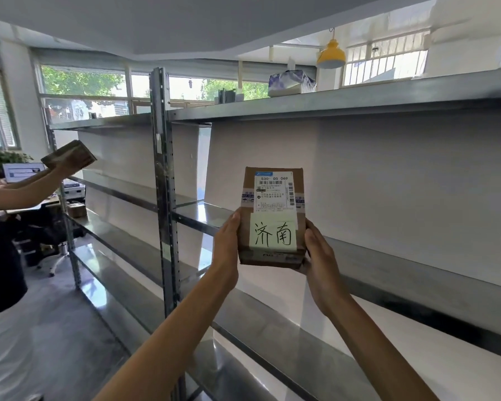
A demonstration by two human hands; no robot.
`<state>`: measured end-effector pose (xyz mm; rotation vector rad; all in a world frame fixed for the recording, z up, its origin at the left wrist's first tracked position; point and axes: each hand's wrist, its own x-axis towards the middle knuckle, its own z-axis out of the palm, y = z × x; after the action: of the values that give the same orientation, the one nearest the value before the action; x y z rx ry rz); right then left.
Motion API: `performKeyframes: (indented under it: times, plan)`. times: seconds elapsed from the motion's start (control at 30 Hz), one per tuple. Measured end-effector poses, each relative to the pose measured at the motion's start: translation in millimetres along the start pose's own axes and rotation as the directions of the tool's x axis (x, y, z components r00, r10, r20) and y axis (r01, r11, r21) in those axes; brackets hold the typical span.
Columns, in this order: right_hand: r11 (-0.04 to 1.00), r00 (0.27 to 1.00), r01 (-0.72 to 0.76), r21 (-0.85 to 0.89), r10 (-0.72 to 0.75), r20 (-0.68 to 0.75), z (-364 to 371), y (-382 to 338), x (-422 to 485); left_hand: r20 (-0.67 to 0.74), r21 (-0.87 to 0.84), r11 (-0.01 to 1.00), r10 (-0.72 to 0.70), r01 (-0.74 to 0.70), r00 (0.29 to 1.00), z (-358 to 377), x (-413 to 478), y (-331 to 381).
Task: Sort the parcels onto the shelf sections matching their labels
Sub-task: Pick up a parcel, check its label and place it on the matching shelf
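A brown cardboard parcel [272, 209] is held upright in front of the metal shelf [359, 102]. It bears a white shipping label on top and a pale handwritten note with two Chinese characters below. My left hand [227, 247] grips its lower left edge, and my right hand [320, 256] grips its lower right edge and bottom corner. The shelf boards behind the parcel carry no parcels in view.
A steel upright post [164, 180] divides two shelf bays. At the left, another person [0, 250] lifts a second parcel [68, 154] toward the left bay. A small box [77, 210] lies on a lower left shelf. A wrapped bundle [289, 82] sits on top.
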<state>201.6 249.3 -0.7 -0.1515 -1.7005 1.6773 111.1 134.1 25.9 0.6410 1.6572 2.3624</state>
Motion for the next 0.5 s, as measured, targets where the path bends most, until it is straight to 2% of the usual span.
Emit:
performKeyframes:
  times: [0.5]
  plan:
    - [0.999,1.000,-0.020,-0.027,0.020,-0.001,82,37,46,0.035,-0.042,0.998,-0.037,0.038,0.999,-77,71,5]
